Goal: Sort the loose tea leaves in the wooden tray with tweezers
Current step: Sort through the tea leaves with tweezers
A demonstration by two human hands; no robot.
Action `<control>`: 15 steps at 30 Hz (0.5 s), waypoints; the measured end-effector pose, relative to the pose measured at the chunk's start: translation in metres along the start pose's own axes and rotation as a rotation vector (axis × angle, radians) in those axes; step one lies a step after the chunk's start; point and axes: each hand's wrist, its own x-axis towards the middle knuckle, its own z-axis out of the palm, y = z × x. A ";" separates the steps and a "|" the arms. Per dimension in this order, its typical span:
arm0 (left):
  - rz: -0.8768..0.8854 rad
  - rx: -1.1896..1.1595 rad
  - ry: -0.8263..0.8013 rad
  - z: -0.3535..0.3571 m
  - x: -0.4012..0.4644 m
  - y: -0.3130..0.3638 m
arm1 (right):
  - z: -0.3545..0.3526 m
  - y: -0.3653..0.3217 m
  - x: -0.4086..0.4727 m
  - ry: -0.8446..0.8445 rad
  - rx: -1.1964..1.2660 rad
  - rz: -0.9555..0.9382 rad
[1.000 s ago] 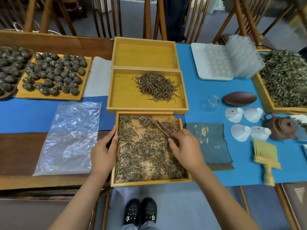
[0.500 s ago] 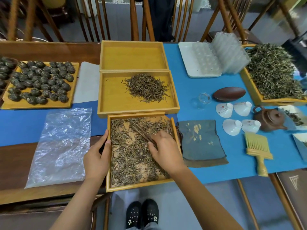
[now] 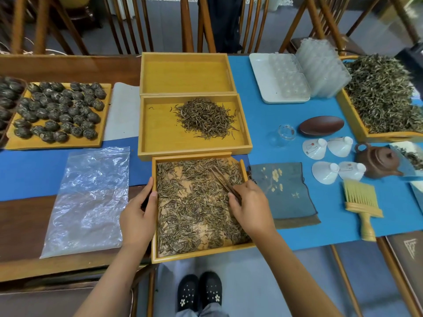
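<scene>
Loose tea leaves [image 3: 194, 209]: thin, dry, olive-brown slivers strewn unevenly over the wooden tray [image 3: 199, 256], pale tray floor showing in patches. Tray overhangs the near edge of the counter [image 3: 27, 216]. Right hand [image 3: 250, 205] fingers closed around dark tweezers [image 3: 223, 180], tips low among the leaves. Left hand [image 3: 138, 217] grips the tray's left wall. Blue cloth [image 3: 286, 124] covers the counter's right part; wooden chairs [image 3: 190, 24] behind.

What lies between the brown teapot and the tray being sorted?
In the head view: four white cups and a dark floral cloth, between teapot and tray.
</scene>
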 end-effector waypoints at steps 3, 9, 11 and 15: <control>-0.002 0.004 -0.003 0.000 0.000 0.000 | -0.004 -0.001 0.002 0.019 -0.007 0.005; -0.006 -0.010 -0.012 -0.001 0.000 0.001 | -0.024 0.018 -0.025 0.034 -0.064 0.026; -0.012 -0.010 -0.011 -0.002 0.000 0.001 | -0.023 0.023 -0.037 -0.002 -0.082 0.050; -0.014 -0.004 -0.011 -0.001 0.002 0.004 | -0.023 0.018 -0.046 0.001 -0.044 0.047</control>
